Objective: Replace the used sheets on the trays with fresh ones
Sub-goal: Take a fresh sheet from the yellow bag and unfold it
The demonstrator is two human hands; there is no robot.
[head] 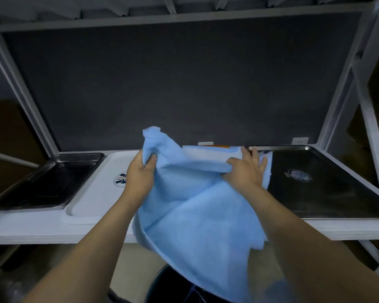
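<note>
Left hand (140,174): grip clamped on a bunched corner of the light blue non-woven sheet (195,206), thumb on top of the fabric, bunch sticking up above the knuckles. Right hand (247,171): grip wide, fingers straight and spread, palm flat on the same sheet by the left edge of the large dark stainless steel tray (319,193); thumb lies along a fold.

Sheet is crumpled and lifted, mostly between the two forearms. Its lower part hangs past the front edge of the white surface (31,230) and over the round black bin (162,287) underneath.

Flat white-and-blue pack with an orange strip (208,153) sits behind the sheet at the back of the surface; print unreadable.

White rectangular plastic tray (90,193) with round logo is just left of the left hand. Small dark steel tray (48,178) is beside it at far left; touching or not, can't tell. Dark grey back panel (184,84) stands behind everything.
</note>
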